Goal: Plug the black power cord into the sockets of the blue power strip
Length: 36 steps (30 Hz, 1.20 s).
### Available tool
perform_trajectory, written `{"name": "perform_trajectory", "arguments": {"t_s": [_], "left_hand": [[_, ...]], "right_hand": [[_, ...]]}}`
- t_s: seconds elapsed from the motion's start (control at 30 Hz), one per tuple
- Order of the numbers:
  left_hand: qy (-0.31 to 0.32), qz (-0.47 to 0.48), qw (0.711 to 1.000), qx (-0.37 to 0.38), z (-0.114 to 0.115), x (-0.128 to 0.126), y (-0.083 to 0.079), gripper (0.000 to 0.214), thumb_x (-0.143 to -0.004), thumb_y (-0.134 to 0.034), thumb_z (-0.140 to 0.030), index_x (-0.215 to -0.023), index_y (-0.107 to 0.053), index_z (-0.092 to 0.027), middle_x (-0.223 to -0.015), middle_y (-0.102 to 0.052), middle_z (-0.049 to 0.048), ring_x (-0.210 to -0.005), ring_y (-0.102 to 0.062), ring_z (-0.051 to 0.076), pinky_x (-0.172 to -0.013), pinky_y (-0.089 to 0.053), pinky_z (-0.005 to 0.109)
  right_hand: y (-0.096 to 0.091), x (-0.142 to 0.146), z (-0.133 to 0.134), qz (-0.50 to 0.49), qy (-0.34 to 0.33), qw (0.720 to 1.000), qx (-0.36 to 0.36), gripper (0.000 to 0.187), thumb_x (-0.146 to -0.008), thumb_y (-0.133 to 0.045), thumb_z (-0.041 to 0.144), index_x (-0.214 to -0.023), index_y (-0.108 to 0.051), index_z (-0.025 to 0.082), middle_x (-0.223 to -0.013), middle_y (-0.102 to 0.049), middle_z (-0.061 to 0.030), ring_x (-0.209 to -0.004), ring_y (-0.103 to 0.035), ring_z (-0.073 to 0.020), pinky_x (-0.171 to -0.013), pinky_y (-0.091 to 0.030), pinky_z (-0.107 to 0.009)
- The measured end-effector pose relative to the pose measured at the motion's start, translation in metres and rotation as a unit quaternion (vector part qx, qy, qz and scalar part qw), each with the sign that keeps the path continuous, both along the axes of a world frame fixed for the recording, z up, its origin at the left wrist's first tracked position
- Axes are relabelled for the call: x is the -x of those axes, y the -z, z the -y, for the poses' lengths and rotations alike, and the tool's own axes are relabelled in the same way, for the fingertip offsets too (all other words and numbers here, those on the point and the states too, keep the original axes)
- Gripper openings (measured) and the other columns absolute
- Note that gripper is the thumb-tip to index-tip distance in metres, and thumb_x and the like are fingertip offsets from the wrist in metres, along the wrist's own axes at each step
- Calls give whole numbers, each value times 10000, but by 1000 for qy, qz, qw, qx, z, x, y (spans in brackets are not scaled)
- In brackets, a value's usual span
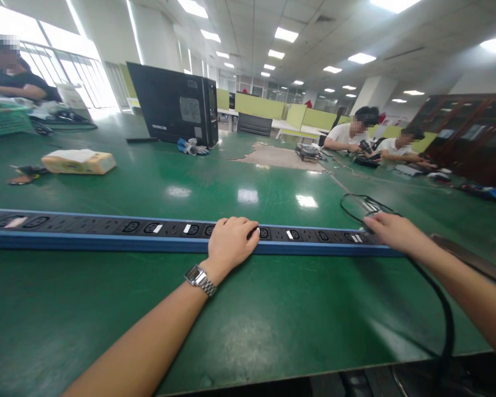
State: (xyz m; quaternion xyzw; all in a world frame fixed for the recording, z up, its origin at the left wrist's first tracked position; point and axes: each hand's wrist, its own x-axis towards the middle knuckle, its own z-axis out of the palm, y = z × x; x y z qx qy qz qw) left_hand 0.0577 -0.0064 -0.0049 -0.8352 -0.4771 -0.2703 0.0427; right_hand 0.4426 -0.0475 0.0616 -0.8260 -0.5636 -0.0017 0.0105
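Note:
A long blue power strip (pixel 190 246) with a black face of several sockets lies across the green table in front of me. My left hand (pixel 232 240), a metal watch (pixel 200 279) on its wrist, is wrapped over the middle of the strip. A small dark part with a pale edge shows beside its thumb; I cannot make out what it is. At the strip's right end my right hand (pixel 391 231) closes over the edge, its lower fingers hidden. A black cable (pixel 444 309) runs from beneath that hand toward the table's front edge, and more cable loops behind it.
A black computer tower (pixel 173 105) stands at the back, with gloves (pixel 192 146) beside it. Left of it are a tissue pack (pixel 78 162) and a green basket (pixel 4 121). Two people work at the far right, another at the far left. The table's front edge is near me.

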Motion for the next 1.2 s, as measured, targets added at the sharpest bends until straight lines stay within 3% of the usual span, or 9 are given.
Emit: {"name": "perform_trajectory", "arguments": {"t_s": [0.13, 0.37, 0.57, 0.7, 0.8, 0.9, 1.03, 1.1, 1.2], "left_hand": [[-2, -2, 1000, -1, 0, 1, 0, 312, -920, -419, -374, -1061, -674, -263, -1036, -702, 35, -974, -600, 213, -861, -387, 377], [1, -5, 1000, -1, 1, 1, 0, 318, -925, -410, -377, -1078, -665, -263, -1044, -701, 33, -976, -602, 215, -859, -386, 376], [-1, -6, 1000, 1, 1, 0, 0, 315, -925, -410, -376, -1077, -662, -264, -1050, -700, 34, -979, -600, 214, -871, -383, 377], [0, -5, 1000, -1, 1, 1, 1, 313, -925, -412, -378, -1083, -659, -266, -1051, -698, 32, -981, -598, 211, -875, -380, 375], [-1, -3, 1000, -3, 1, 1, 1, 307, -923, -420, -378, -1079, -660, -268, -1039, -699, 34, -976, -597, 212, -861, -383, 372], [-1, 0, 1000, -4, 0, 1, 2, 304, -922, -422, -377, -1061, -667, -263, -1026, -700, 38, -972, -597, 213, -856, -382, 371], [-1, 0, 1000, -8, 0, 0, 2, 306, -922, -423, -378, -1058, -667, -254, -1016, -699, 37, -966, -595, 217, -854, -379, 378], [-1, -1, 1000, -5, 0, 1, 1, 306, -924, -420, -380, -1058, -665, -256, -1020, -698, 34, -965, -594, 215, -853, -380, 379], [2, -2, 1000, -6, 0, 1, 2, 304, -928, -415, -377, -1059, -662, -258, -1027, -696, 29, -966, -592, 212, -855, -378, 377]], "right_hand": [[4, 50, -6, -91, -45, 992, 76, 515, -911, -248, 514, -908, -631, 169, -596, -647, -48, -473, -579, -163, -541, -426, -270], [7, 60, -21, 37, -51, 993, 100, 520, -905, -262, 506, -858, -646, 159, -939, -697, -160, -887, -657, -266, -720, -461, -333], [19, 83, -9, 105, -6, 993, 62, 561, -915, -228, 517, -1052, -605, 124, -1008, -669, -216, -942, -649, -334, -777, -473, -448], [25, 87, -7, 110, 2, 993, 50, 557, -916, -238, 510, -1081, -579, 101, -992, -668, -230, -921, -653, -336, -767, -475, -455], [10, 78, -13, 88, -21, 992, 82, 520, -901, -282, 518, -982, -626, 136, -1015, -676, -204, -939, -645, -325, -752, -471, -420], [-21, 76, -18, 73, -49, 994, 67, 493, -887, -312, 519, -844, -650, 164, -895, -703, -149, -851, -657, -269, -692, -461, -342], [-55, 109, -16, -36, -108, 992, 50, 451, -860, -378, 548, -800, -641, 185, -602, -661, -39, -573, -615, -169, -546, -419, -253], [-55, 136, -16, -115, -144, 981, 66, 436, -850, -399, 552, -801, -633, 188, -570, -644, -18, -490, -578, -144, -487, -397, -237], [-37, 172, -25, -180, -171, 965, 90, 454, -865, -371, 530, -779, -637, 172, -537, -623, -26, -433, -543, -133, -447, -370, -233]]}}
